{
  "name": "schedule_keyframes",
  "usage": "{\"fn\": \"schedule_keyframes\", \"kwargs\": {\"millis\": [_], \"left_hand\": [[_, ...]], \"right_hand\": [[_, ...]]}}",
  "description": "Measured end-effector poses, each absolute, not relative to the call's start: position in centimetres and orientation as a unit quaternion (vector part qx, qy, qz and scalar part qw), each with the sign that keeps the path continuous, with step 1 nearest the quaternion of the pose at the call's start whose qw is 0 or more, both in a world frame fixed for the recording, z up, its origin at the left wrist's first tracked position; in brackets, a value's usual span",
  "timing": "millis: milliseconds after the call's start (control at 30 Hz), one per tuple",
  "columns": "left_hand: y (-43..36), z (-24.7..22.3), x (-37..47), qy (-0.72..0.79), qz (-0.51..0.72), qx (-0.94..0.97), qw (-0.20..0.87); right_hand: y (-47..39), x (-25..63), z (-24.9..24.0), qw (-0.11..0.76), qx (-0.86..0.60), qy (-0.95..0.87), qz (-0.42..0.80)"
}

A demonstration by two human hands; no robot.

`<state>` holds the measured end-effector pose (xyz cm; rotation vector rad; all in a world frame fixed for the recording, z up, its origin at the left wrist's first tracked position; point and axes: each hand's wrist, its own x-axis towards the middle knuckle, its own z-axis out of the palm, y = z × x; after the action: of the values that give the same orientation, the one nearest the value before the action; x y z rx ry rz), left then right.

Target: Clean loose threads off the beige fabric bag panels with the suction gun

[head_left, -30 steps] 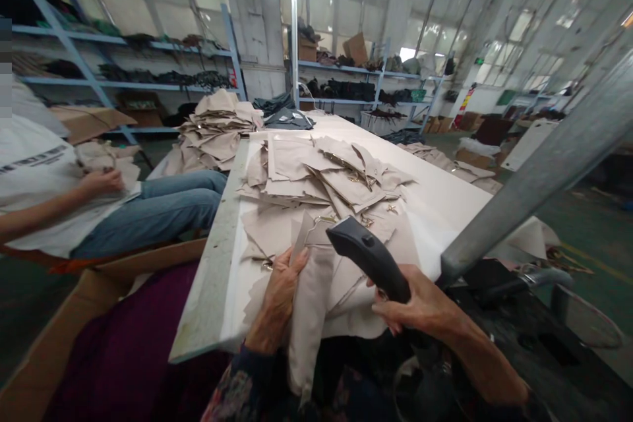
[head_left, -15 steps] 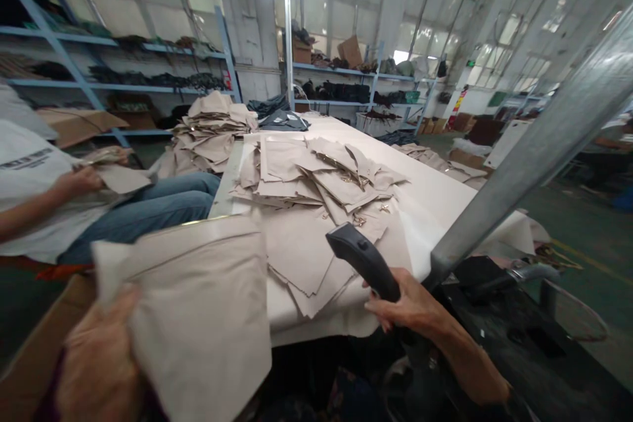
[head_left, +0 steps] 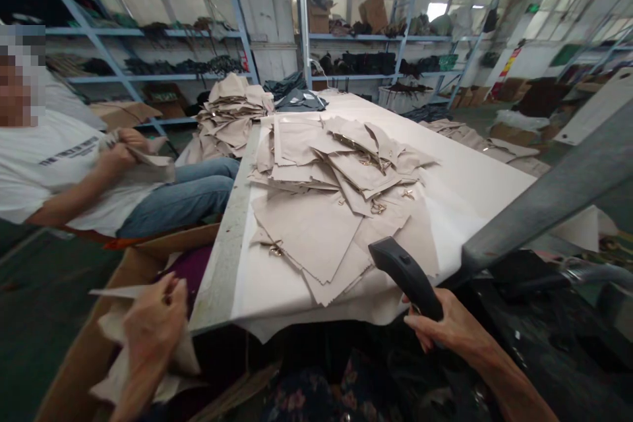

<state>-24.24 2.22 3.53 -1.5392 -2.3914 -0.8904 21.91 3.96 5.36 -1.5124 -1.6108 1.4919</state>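
Note:
My right hand (head_left: 438, 323) is wrapped round the handle of a black hair clipper (head_left: 408, 277), its head pointing up and left over the table's near edge. Low on the left, my left hand (head_left: 155, 323) has its fingers curled together on a beige fabric piece (head_left: 185, 353), which hangs crumpled beneath the hand over an open cardboard box (head_left: 84, 356). Between my hands, a loose pile of flat beige fabric pieces (head_left: 306, 231) lies on the table, several with gold-coloured metal clasps (head_left: 378, 206).
The white-covered table (head_left: 475, 178) has a grey left edge. A slanting metal post (head_left: 534, 204) stands at the right. A co-worker in a white shirt (head_left: 64, 158) sits at the left, handling beige fabric. Another beige stack (head_left: 232, 112) and dark folded cloth (head_left: 299, 100) lie farther back.
My left hand has carried the beige fabric piece from beside the table down over the box. The view has shifted left; my right hand still holds the clipper.

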Motion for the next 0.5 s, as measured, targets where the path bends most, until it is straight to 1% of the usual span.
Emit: {"fn": "schedule_keyframes", "kwargs": {"millis": [33, 133, 200, 267, 367, 500], "left_hand": [[4.1, 2.7, -22.3, -0.788, -0.307, -0.527, 0.088], [9.8, 1.0, -13.2, -0.673, -0.295, -0.677, 0.047], [12.9, 0.7, -6.6, -0.604, -0.248, -0.757, 0.040], [15.3, 0.9, -1.7, -0.599, -0.214, -0.769, 0.068], [17.8, 1.4, 1.6, -0.637, -0.176, -0.742, 0.114], [19.7, 1.8, 0.9, -0.635, -0.130, -0.752, 0.121]], "right_hand": [[3.9, 21.7, 5.5, 0.235, -0.552, -0.587, 0.543], [3.5, 21.5, 6.0, 0.234, -0.559, -0.585, 0.539], [3.0, 21.7, 6.2, 0.234, -0.565, -0.584, 0.535], [2.6, 22.1, 6.3, 0.235, -0.574, -0.582, 0.526], [1.9, 22.8, 6.1, 0.244, -0.590, -0.567, 0.519], [1.5, 23.5, 5.4, 0.254, -0.591, -0.558, 0.524]]}}
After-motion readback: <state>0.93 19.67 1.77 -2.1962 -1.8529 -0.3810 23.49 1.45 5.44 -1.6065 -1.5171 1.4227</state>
